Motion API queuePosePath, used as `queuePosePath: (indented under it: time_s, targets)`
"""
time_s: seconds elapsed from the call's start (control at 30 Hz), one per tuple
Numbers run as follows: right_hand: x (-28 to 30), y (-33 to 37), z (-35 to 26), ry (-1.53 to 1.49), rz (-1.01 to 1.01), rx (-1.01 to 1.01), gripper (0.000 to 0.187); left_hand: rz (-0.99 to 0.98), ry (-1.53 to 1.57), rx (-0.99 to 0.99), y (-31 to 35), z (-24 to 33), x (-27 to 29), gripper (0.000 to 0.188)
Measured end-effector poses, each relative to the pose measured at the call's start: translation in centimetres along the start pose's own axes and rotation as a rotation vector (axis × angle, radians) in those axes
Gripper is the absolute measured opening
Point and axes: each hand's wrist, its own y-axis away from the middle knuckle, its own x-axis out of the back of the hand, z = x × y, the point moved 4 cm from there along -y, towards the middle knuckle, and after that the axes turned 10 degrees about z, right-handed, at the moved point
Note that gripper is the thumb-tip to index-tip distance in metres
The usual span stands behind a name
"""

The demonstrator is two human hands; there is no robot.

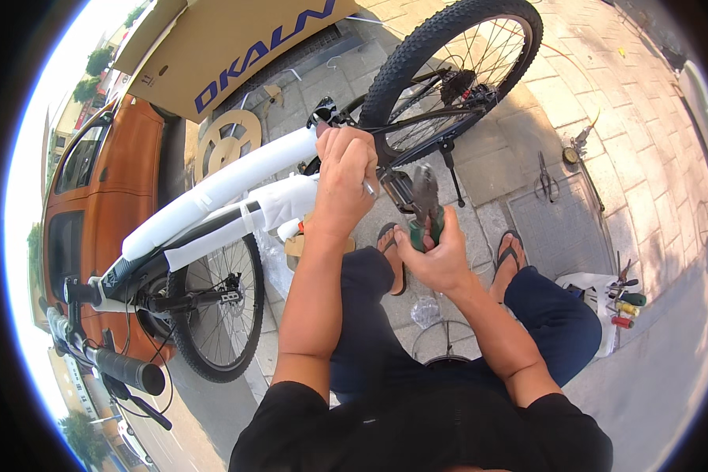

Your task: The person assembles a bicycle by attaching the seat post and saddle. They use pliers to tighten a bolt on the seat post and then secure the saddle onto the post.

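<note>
A bicycle (220, 182) with white foam wrapped round its frame tubes stretches from the lower left to the top right. My left hand (346, 177) is closed at the end of the wrapped tube, beside the seat area; a short silver metal piece pokes out of the fist, and the rest of it is hidden. In my right hand (440, 256) are pliers (425, 189) with green handles, their dark jaws pointing up. The jaws overlap the view of a black pedal (399, 190), and I cannot tell whether they touch it.
A large cardboard box (244, 55) and an orange car (106, 212) stand at the left. Scissors (544, 181) and a tape measure (571, 155) lie on the paving at the right. Several screwdrivers (625, 307) rest on a white bag (598, 287). Clear plastic (425, 312) lies between my feet.
</note>
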Motion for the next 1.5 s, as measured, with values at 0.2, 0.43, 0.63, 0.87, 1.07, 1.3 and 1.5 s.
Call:
queuePosePath:
  time_s: [0.2, 0.43, 0.63, 0.87, 1.07, 1.3, 1.5]
  targets:
    - [1.7, 1.8, 0.2, 0.065, -0.027, 0.141, 0.043, -0.09, 0.076, 0.009, -0.2, -0.2, 0.6, 0.029]
    - [2.1, 0.8, 1.0, -0.06, 0.06, 0.118, 0.049, -0.11, -0.043, 0.114, -1.4, 1.2, -1.6, 0.031]
    - [3.2, 0.0, -0.3, -0.05, 0.093, 0.14, 0.045, -0.085, -0.107, 0.111, -2.0, 1.1, -2.6, 0.029]
    - [1.1, -1.6, -1.8, -0.19, 0.177, 0.475, 0.049, -0.041, -0.1, 0.091, -1.3, 0.4, -2.6, 0.027]
    - [1.8, 0.5, 1.0, -0.073, 0.053, 0.217, 0.053, 0.039, 0.061, 0.054, 0.2, -0.3, 0.1, 0.03]
    - [1.3, 0.6, 0.7, -0.025, 0.007, 0.124, 0.055, -0.045, -0.013, 0.059, -0.6, 0.2, -1.0, 0.031]
    - [2.6, -0.8, -0.7, 0.042, 0.012, 0.072, 0.048, -0.031, -0.178, 0.141, -1.9, 1.0, -3.5, 0.026]
